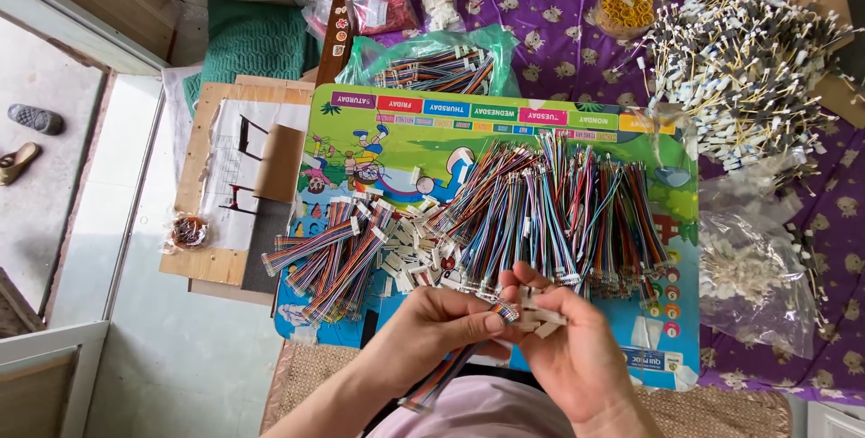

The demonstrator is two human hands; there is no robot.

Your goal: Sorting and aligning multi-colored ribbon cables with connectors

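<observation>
Fingers of both hands (505, 330) seemingly hide the ribbon cable (450, 370) end.

Wire bundles (559, 208) lie on the board (423, 145), connectors (410, 253) left of them.

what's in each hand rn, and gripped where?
Left hand pinches a multicoloured ribbon cable near its connector end, thumb on top. Right hand holds several small white connector housings in its fingers; exact grip points are hidden.
</observation>
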